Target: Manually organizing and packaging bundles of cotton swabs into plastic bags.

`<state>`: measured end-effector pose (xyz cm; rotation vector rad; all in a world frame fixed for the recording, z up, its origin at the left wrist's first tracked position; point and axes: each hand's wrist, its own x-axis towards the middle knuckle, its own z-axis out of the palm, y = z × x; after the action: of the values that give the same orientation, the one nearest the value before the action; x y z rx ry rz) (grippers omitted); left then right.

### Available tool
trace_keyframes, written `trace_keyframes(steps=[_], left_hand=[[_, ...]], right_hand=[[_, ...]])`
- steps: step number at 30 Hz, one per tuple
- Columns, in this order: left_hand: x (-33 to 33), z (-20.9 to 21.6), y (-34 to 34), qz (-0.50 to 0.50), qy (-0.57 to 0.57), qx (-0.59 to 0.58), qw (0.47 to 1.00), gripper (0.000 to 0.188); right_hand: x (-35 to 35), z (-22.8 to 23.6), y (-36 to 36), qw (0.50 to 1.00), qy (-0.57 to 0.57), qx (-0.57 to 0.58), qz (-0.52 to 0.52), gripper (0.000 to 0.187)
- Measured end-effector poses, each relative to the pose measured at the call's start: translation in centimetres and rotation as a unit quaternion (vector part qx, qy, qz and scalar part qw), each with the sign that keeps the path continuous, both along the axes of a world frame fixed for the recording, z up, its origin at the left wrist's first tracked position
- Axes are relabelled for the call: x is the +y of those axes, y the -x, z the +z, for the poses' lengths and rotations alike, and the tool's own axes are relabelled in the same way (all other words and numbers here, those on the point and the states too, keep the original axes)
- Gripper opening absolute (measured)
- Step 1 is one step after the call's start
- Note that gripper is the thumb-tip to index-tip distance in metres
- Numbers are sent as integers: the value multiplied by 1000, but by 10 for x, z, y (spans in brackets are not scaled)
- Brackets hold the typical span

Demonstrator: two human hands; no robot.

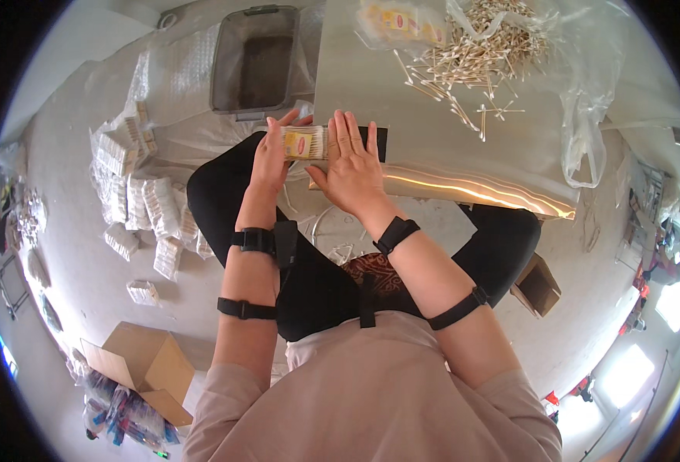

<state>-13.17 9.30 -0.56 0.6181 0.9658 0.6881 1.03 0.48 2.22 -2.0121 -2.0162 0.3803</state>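
A small clear pack of cotton swabs (306, 143) with a yellow and red label lies at the table's near left edge. Its left end is in my left hand (267, 160), whose thumb side and fingers close around it. Across its right end my right hand (353, 171) lies flat, fingers stretched out, covering that part of the pack. A flat black piece (382, 145) shows from beneath the right hand. Farther back on the table is a heap of loose cotton swabs (494, 46), some strewn toward me.
Beside the heap lie a clear bag of labels (401, 25) and a plastic bag (586, 100) hanging over the metal table (448, 150). A grey bin (253, 61) stands far left. Several swab packs (155, 204) are piled on the floor left, near an open cardboard box (143, 362).
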Motion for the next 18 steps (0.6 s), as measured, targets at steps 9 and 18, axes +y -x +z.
trace_keyframes(steps=[9, 18], left_hand=[[2, 8, -1, 20, 16, 0, 1000, 64], [0, 2, -2, 1, -8, 6, 1000, 65]], right_hand=[[-14, -2, -12, 1000, -8, 7, -3, 78], [-8, -2, 10, 1000, 19, 1, -17, 80]])
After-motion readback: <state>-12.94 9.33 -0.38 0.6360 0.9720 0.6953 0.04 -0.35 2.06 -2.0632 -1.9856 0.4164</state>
